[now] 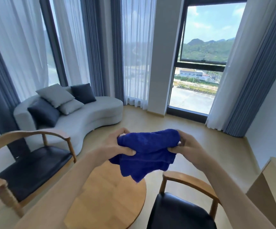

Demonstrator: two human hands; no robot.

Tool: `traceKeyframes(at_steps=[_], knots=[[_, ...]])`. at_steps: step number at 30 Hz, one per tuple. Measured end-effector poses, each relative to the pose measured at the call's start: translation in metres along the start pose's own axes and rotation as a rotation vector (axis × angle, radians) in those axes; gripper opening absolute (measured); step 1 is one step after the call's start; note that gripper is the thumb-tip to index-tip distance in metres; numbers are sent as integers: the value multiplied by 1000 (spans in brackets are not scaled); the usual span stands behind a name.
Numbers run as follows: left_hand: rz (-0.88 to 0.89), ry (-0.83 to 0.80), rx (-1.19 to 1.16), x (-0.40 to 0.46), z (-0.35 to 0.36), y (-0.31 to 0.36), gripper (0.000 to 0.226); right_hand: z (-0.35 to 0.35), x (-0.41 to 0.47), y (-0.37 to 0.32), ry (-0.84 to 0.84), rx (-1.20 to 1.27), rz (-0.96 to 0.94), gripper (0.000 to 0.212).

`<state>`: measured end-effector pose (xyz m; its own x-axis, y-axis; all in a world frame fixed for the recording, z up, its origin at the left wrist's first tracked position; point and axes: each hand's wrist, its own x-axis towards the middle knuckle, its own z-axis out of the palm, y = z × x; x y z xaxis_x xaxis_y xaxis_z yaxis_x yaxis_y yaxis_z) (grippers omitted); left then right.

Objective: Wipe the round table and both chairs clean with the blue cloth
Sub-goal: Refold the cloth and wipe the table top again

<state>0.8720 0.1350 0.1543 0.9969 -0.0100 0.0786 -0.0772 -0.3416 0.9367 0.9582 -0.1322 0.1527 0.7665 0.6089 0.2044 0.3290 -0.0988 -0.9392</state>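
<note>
Above the round light-wood table point(110, 195), at mid-frame, the fluffy deep-blue cloth point(146, 152) hangs bunched between both hands, clear of every surface. By the look of it the wiping has not started: the cloth touches neither the table nor either seat, so table and both chairs seem left to do, though no dirt or wet streak shows that would settle it.

The left hand point(115, 145) grips the cloth's end at nine o'clock, thumb pressed on the lower fold and fingers curled over the top. The right hand point(186, 147) pinches the opposite end at three o'clock, fingers wrapped round the rolled upper edge. The loose lower part of the cloth droops toward six o'clock, over the table's far rim.

The wooden armchair with a dark padded seat point(33, 169) stands at eight o'clock from the cloth, and the second matching chair point(180, 212) at five o'clock, both near the table.
</note>
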Motion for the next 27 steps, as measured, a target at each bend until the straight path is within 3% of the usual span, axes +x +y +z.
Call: traceKeyframes(at_steps=[5, 10, 12, 15, 18, 22, 24, 27], knots=[[-19, 114, 23, -16, -36, -16, 58, 52, 31, -5, -10, 8, 73, 70], [-2, 186, -9, -29, -70, -28, 59, 92, 50, -6, -178, 314, 253, 45], [20, 221, -3, -34, -82, -31, 59, 104, 57, -12, -262, 227, 287, 44], [-15, 188, 13, -42, -102, -36, 65, 117, 68, -22, -215, 95, 226, 28], [-111, 9, -79, -48, -124, -37, 74, 131, 77, -33, -114, 145, 120, 43], [-180, -177, -270, -49, -143, -37, 76, 151, 89, -45, -44, 130, -25, 48], [-168, -172, -285, -48, -147, -38, 76, 155, 94, -49, -26, 106, -58, 49], [-95, -37, -162, -45, -157, -36, 64, 156, 100, -52, 28, -17, -124, 52]])
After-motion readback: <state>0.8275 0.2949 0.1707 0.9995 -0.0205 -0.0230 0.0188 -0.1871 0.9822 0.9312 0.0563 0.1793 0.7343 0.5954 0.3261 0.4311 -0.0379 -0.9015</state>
